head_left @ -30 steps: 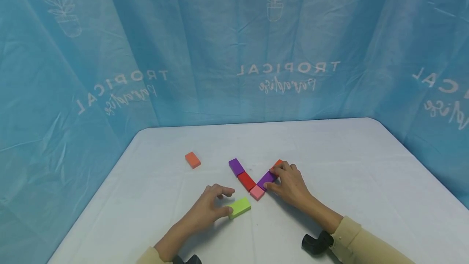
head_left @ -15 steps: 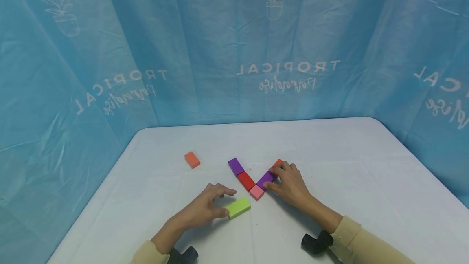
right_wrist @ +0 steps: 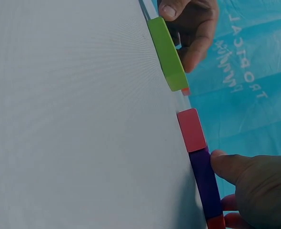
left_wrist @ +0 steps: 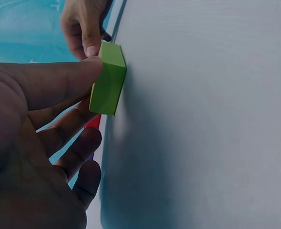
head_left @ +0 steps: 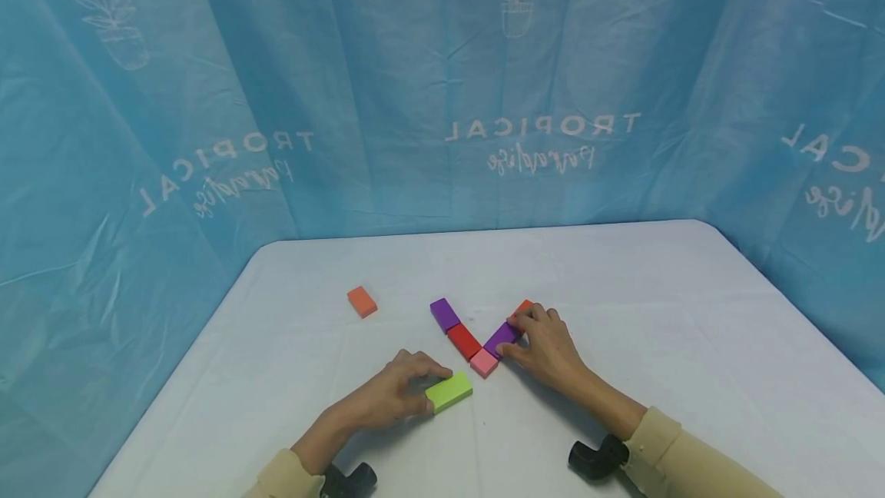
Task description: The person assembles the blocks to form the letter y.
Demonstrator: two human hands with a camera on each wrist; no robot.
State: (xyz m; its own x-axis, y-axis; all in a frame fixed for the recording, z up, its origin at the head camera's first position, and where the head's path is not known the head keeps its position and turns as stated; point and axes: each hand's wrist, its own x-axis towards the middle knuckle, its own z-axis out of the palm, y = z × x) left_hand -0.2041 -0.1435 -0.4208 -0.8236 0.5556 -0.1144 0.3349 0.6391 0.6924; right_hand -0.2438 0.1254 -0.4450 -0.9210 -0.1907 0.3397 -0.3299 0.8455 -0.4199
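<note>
A lime green block (head_left: 449, 393) lies on the white table, its long side slanting up to the right. My left hand (head_left: 394, 394) pinches its left part, thumb on the near side and index finger at the far side; the left wrist view shows the thumb against the block (left_wrist: 108, 81). My right hand (head_left: 549, 348) holds a purple block (head_left: 501, 338) with its thumb and fingers. This block is in a V-shaped row with a pink block (head_left: 484, 363) at the point and an orange-red block (head_left: 522, 309) at the right end, partly behind the fingers.
The left arm of the V has a red block (head_left: 464, 342) and another purple block (head_left: 445, 315). A separate orange block (head_left: 362, 302) lies farther left. Blue curtain (head_left: 442, 83) hangs around the back and sides of the white table (head_left: 622, 275).
My left index finger has come down and in to the green block, which has shifted very slightly left. The right hand stays in place on the purple block.
</note>
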